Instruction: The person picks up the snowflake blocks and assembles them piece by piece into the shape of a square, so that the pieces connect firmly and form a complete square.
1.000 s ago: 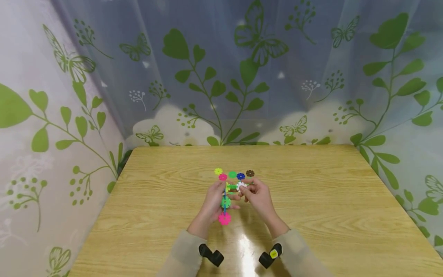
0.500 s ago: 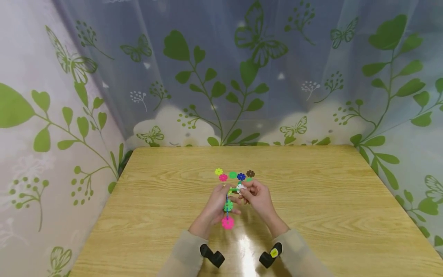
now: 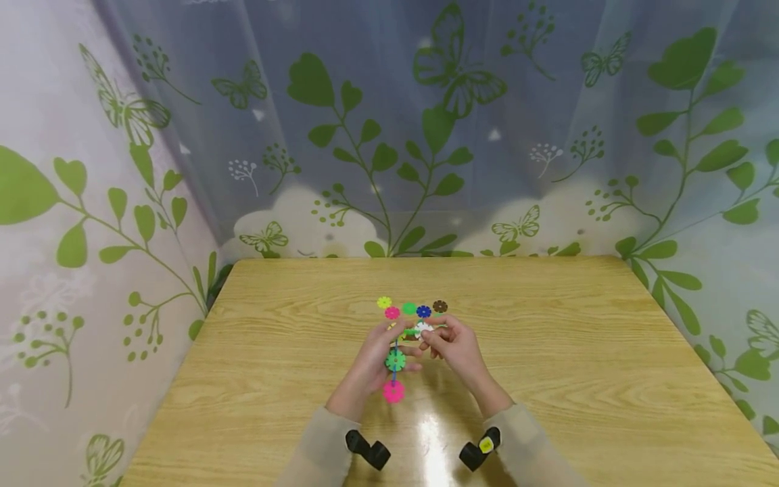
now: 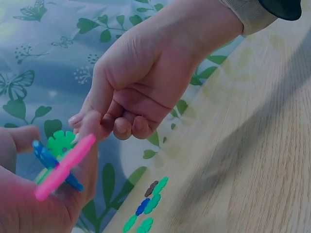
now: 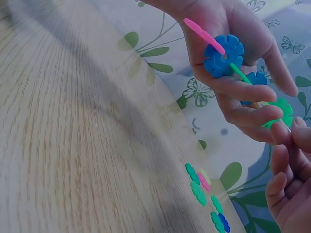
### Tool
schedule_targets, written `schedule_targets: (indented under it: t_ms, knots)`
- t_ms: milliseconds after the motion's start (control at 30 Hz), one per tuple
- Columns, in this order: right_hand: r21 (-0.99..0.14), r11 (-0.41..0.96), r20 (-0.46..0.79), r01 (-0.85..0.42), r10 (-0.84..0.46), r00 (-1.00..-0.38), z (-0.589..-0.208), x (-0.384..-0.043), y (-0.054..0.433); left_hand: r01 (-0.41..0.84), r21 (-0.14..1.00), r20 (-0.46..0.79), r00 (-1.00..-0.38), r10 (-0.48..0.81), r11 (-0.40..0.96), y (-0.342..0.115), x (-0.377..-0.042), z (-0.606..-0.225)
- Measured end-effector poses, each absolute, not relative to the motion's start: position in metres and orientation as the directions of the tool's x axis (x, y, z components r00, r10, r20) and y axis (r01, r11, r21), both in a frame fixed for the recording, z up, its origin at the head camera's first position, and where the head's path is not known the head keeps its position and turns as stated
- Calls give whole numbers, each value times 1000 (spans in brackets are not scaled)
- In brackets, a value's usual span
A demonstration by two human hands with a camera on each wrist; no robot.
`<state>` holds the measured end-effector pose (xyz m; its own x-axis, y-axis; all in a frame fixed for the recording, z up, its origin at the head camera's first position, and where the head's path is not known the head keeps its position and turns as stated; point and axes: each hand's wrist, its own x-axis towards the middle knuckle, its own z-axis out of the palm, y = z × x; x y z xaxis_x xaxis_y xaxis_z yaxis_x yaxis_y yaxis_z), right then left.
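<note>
A chain of notched plastic snowflake discs sits in my left hand (image 3: 365, 362), between the thumb and the partly spread fingers. Its pink disc (image 3: 393, 391) hangs at the near end, below a green disc (image 3: 395, 360). In the right wrist view, blue discs (image 5: 224, 56) stand edgewise to the pink and green ones. At the chain's far end, my right hand (image 3: 458, 346) pinches a white disc (image 3: 422, 329) between thumb and forefinger, right at a green disc (image 5: 283, 113). Fingertips hide most of that white disc in both wrist views.
Behind the hands, loose discs lie on the wooden table (image 3: 274, 338): yellow (image 3: 384, 302), pink (image 3: 392, 312), green (image 3: 409, 308), dark blue (image 3: 423, 311) and brown (image 3: 440, 306). A leaf-and-butterfly printed curtain (image 3: 377, 88) borders the table's back and sides.
The chain's pink end has dropped slightly toward me. My left thumb has shifted over toward the white disc, while my right hand keeps its pinch in nearly the same place.
</note>
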<state>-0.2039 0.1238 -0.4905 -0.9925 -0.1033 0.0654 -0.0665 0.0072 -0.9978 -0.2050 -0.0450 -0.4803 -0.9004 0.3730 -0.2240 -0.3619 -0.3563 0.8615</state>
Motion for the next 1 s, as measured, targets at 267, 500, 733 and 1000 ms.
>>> schedule_targets:
  t_ms: [267,500,733,1000]
  knots:
    - [-991,33,125,-132,-152,-980,-494,-204,121,-349,862,-225,-913,339,-367,-47,-204,-481]
    - [-990,63,110,-123,-179,-978,-495,-205,123,-332,874,-238,-929,284,-354,-48,-205,-483]
    - [-991,107,63,-77,-126,-990,-493,-211,135,-311,894,-250,-944,217,-324,-53,-207,-481]
    - [-938,323,118,-124,-36,-992,-519,-235,148,-284,917,-240,-954,182,-281,-53,-207,-484]
